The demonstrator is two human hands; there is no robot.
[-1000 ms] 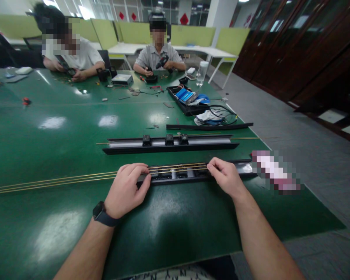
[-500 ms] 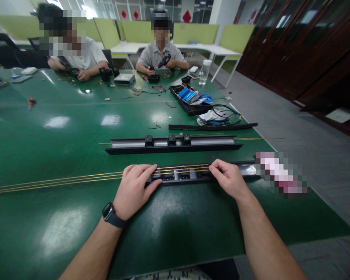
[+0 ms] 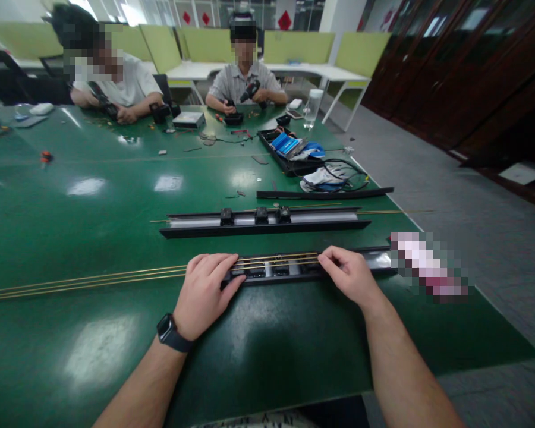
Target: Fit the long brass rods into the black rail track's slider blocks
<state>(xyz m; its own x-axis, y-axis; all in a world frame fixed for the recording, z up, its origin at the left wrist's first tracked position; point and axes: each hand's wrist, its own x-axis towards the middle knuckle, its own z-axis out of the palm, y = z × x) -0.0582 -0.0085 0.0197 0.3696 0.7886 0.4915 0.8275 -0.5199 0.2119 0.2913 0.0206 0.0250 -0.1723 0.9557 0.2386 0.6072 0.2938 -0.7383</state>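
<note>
Thin brass rods [image 3: 276, 261] lie lengthwise over a black metal channel [image 3: 339, 274] in front of me, and their long ends stretch left across the green table. My left hand [image 3: 208, 282] is closed over the rods and the channel's left end, thumb on the near side and fingers on top. At the rods' right tips, the thumb and index finger of my right hand [image 3: 348, 272] are pinched together. Beneath the rods, black blocks [image 3: 280, 270] sit inside the channel. My fingers hide parts of the rods and of the channel.
Just beyond lies a second black channel [image 3: 267, 227] with black blocks and thin rods. Behind it are a narrow black strip [image 3: 325, 194], gloves [image 3: 323, 177] and a black tray [image 3: 289, 163]. Two people sit across the green table [image 3: 129, 333]; one holds a power drill [image 3: 250, 90].
</note>
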